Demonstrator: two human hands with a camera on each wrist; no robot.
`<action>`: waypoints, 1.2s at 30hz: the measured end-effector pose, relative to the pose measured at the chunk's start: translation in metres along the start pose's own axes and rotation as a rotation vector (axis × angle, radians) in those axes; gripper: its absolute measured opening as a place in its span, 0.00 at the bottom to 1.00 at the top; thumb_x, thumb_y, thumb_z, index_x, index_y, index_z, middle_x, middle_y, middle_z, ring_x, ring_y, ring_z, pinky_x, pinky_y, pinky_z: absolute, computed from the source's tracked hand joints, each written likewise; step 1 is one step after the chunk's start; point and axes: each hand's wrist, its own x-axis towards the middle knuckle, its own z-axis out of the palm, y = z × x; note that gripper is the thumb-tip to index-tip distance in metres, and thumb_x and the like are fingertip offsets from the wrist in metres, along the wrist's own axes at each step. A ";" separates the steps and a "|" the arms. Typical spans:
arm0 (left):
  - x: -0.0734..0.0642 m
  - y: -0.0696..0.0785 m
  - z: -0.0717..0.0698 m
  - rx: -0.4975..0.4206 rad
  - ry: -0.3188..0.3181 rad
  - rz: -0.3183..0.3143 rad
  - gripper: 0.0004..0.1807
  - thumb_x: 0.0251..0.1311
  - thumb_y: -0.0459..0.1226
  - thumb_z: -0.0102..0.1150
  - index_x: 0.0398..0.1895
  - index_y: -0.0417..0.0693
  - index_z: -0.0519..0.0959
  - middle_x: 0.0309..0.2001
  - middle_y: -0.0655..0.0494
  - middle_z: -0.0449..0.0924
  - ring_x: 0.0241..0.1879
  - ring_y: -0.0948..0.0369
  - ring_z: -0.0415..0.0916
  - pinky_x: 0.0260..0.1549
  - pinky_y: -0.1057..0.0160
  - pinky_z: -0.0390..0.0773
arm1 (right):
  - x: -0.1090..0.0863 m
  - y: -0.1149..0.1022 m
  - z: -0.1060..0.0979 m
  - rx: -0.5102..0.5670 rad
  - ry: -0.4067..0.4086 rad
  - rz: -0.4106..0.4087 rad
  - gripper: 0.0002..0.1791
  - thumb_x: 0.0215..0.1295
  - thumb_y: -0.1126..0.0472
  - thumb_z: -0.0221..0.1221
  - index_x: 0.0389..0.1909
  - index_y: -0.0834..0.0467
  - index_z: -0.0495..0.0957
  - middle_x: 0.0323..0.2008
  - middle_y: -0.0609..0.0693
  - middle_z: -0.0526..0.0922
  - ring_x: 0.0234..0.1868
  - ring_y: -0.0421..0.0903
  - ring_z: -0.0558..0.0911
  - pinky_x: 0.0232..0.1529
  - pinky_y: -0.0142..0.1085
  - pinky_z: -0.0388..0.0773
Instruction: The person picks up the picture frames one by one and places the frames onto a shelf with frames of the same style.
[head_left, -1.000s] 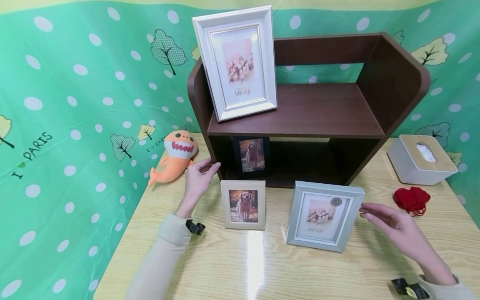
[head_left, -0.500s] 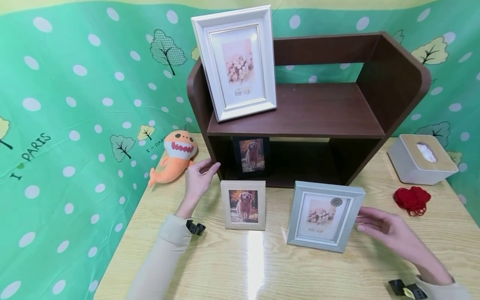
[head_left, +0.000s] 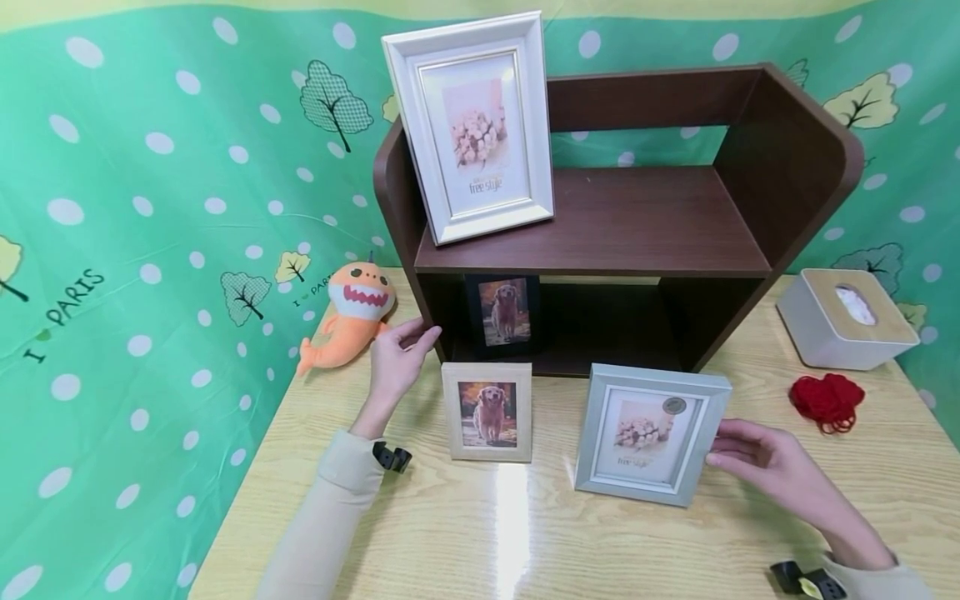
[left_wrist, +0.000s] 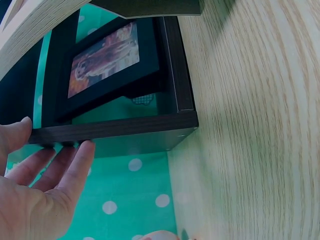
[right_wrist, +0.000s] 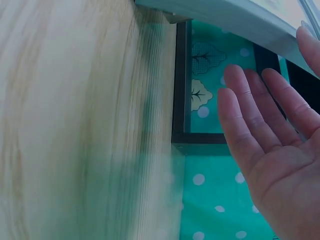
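- Behind the dark-brown wooden two-tier shelf (head_left: 637, 218), and spreading far to its left and right: green cloth backdrop (head_left: 161, 267) with white dots, printed trees and "I PARIS" lettering.
- Just left of the shelf, on the pale wood-grain counter (head_left: 450, 533): orange plush shark toy (head_left: 349, 335) with a wide, toothy mouth, lying tilted.
- At the shelf's left side panel: left hand (head_left: 397, 363), with fingers bent and clamped, thumb opposite, on the panel's front edge; cream sleeve and black wrist strap (head_left: 392, 457) behind.
- On the shelf's upper tier, at the left end: large white rectangular picture frame (head_left: 480, 137), leaning back, with a pink flower print and "free style" lettering.
- In front of the shelf's left half, on the counter: small beige rectangular picture frame (head_left: 487, 412), standing, with a golden dog print.
- Inside the shelf's lower tier, at the left: black rectangular picture frame (head_left: 504, 313), standing, with a similar dog print.
- In front of the shelf's right half, on the counter: pale grey-blue rectangular picture frame (head_left: 651, 435), standing slightly askew, with a flower print and a round grey sticker.
- Right of that frame, forward of the shelf's right side: right hand (head_left: 772, 462), with fingers apart and nearly straight, thumb by the frame's right edge; cannot tell whether touching.
- Right of the shelf, on the counter: tangled red yarn bundle (head_left: 827, 402), and, just behind, white boxy tissue holder (head_left: 840, 329) with a wooden lid.
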 end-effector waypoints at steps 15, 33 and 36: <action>0.002 -0.012 0.001 -0.006 0.014 0.013 0.21 0.58 0.45 0.67 0.46 0.37 0.83 0.41 0.47 0.83 0.38 0.57 0.82 0.37 0.63 0.81 | 0.001 -0.006 0.009 -0.064 0.051 0.034 0.15 0.56 0.74 0.64 0.45 0.73 0.76 0.37 0.46 0.84 0.37 0.38 0.83 0.35 0.29 0.81; 0.003 -0.010 0.001 -0.052 0.002 0.012 0.21 0.58 0.43 0.67 0.47 0.35 0.81 0.41 0.44 0.83 0.36 0.53 0.82 0.33 0.69 0.81 | -0.002 -0.009 0.018 -0.147 0.162 -0.008 0.12 0.55 0.74 0.65 0.41 0.68 0.79 0.33 0.47 0.83 0.29 0.41 0.82 0.28 0.29 0.80; 0.002 -0.007 0.001 -0.063 -0.011 0.012 0.20 0.59 0.39 0.66 0.48 0.33 0.81 0.41 0.41 0.82 0.36 0.50 0.82 0.32 0.70 0.81 | -0.003 -0.010 0.020 -0.166 0.174 -0.004 0.12 0.55 0.73 0.66 0.41 0.69 0.79 0.33 0.47 0.83 0.29 0.40 0.82 0.29 0.28 0.80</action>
